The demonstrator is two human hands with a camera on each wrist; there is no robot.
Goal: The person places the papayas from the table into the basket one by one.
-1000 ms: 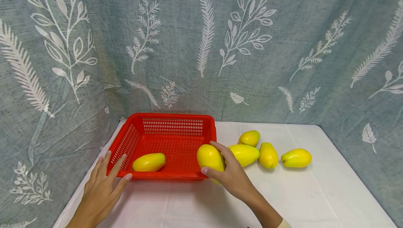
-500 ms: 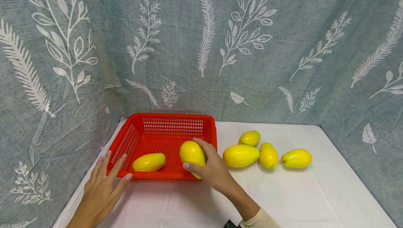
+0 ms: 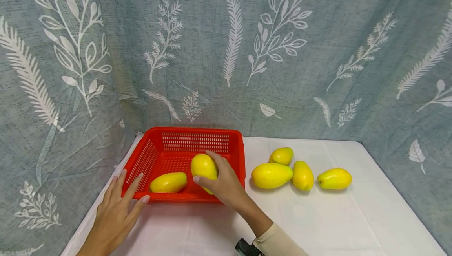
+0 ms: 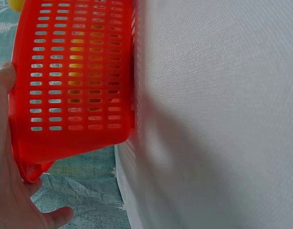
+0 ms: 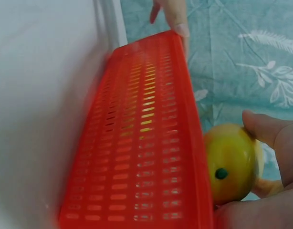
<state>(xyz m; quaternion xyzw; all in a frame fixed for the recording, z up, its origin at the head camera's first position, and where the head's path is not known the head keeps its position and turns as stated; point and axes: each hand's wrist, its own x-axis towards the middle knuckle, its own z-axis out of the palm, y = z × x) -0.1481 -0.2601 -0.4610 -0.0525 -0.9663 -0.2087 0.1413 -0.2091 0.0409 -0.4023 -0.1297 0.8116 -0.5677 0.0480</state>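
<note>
My right hand grips a yellow mango over the front right part of a red basket. In the right wrist view this mango shows a dark green stem spot, just past the basket's rim, with thumb and fingers around it. Another mango lies inside, near the front left. My left hand rests at the basket's front left corner with fingers spread. Its thumb touches the rim in the left wrist view.
Right of the basket, a large mango lies close to a smaller one and an upright-lying one. A further mango sits apart at the right. A patterned grey-green curtain stands behind the white-covered table.
My right hand has carried its mango leftward from the basket's right edge to above its inside. The left hand has stayed at the corner.
</note>
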